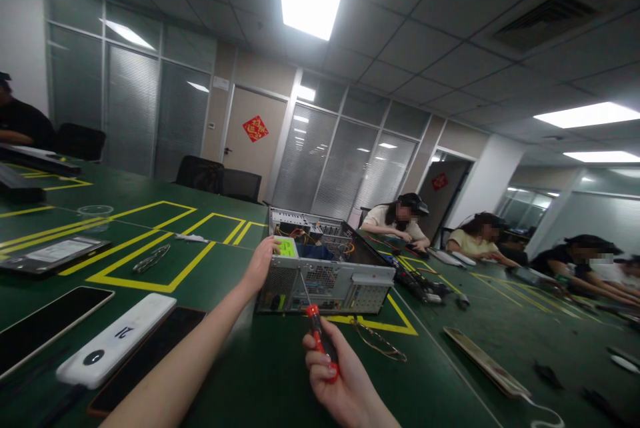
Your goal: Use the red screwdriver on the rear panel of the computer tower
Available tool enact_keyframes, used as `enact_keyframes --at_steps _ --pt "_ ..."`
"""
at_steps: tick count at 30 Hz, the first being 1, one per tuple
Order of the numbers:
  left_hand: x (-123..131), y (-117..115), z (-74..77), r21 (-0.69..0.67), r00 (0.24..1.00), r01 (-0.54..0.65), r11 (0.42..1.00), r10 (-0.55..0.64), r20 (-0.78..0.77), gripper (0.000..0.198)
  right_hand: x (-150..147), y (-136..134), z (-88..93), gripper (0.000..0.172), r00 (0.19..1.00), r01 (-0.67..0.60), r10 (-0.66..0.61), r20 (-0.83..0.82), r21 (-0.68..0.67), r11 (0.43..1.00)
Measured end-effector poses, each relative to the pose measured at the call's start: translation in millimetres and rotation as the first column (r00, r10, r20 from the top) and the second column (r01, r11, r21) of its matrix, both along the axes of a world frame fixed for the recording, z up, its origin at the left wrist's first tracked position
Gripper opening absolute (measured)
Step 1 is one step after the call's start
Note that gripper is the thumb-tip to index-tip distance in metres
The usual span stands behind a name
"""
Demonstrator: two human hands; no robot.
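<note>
An open desktop computer case (325,275) lies on the green table (240,375), its rear panel facing me and cables visible inside. My left hand (263,261) rests on the case's near left top corner, fingers curled over the edge by a yellow-green label. My right hand (337,381) is closed round the red and black handle of a screwdriver (317,335). Its shaft points up toward the case's rear panel, and the tip is at or just short of it.
A white power bank (117,340) and dark phones or tablets (45,325) lie at my left. Yellow tape outlines (150,268) mark the table. Loose wires (380,341) and a flat panel (487,365) lie to the right. Several people sit working along the far right side.
</note>
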State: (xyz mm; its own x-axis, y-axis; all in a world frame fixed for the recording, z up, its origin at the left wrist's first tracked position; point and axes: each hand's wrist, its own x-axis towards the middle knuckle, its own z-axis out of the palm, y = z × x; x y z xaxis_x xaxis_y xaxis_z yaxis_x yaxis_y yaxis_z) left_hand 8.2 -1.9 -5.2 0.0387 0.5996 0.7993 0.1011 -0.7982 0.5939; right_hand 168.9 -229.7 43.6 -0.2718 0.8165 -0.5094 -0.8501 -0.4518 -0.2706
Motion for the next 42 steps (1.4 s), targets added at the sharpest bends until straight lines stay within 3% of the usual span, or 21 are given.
enact_keyframes --at_steps 4,7,12,15,20,26,30,36,42 --pt "-1 0 -0.2 -0.002 1.000 0.003 1.000 -0.003 -0.002 0.045 -5 -1 0.0 0.033 0.991 0.033 -0.029 0.132 -0.026 0.999" --pt "-1 0 -0.9 -0.011 1.000 0.008 1.000 -0.008 0.002 0.045 -4 -1 -4.0 0.040 0.982 -0.050 0.044 0.183 0.028 0.998" --pt "0 1 -3.1 -0.027 1.000 -0.001 1.000 0.002 0.015 0.045 0 1 -10.5 0.036 0.989 -0.118 0.110 0.096 0.078 0.990" --pt "1 3 -4.1 -0.030 1.000 0.004 1.000 -0.003 0.018 0.045 -4 -1 -6.9 0.037 0.997 -0.032 0.030 0.070 0.034 0.999" --pt "1 4 -4.5 -0.014 1.000 0.002 1.000 -0.001 0.031 0.046 -15 -3 0.2 0.033 0.982 0.108 -0.097 0.164 -0.061 0.992" --pt "1 2 -4.6 -0.017 1.000 0.007 1.000 -0.007 0.026 0.045 -10 -2 -8.8 0.042 0.985 -0.103 0.098 0.141 0.026 0.994" --pt "1 2 -3.7 -0.022 0.999 0.010 1.000 -0.009 0.039 0.045 -4 -1 -12.2 0.032 0.996 -0.062 0.057 0.061 0.081 0.995" --pt "-1 2 -1.8 -0.016 1.000 0.018 1.000 -0.018 0.023 0.044 -3 -1 -12.6 0.019 0.996 -0.050 0.044 0.080 0.070 0.996" --pt "0 1 -2.8 -0.014 1.000 0.014 1.000 -0.013 0.020 0.045 -7 -2 -12.0 0.024 0.995 -0.034 0.028 0.092 0.057 0.998"
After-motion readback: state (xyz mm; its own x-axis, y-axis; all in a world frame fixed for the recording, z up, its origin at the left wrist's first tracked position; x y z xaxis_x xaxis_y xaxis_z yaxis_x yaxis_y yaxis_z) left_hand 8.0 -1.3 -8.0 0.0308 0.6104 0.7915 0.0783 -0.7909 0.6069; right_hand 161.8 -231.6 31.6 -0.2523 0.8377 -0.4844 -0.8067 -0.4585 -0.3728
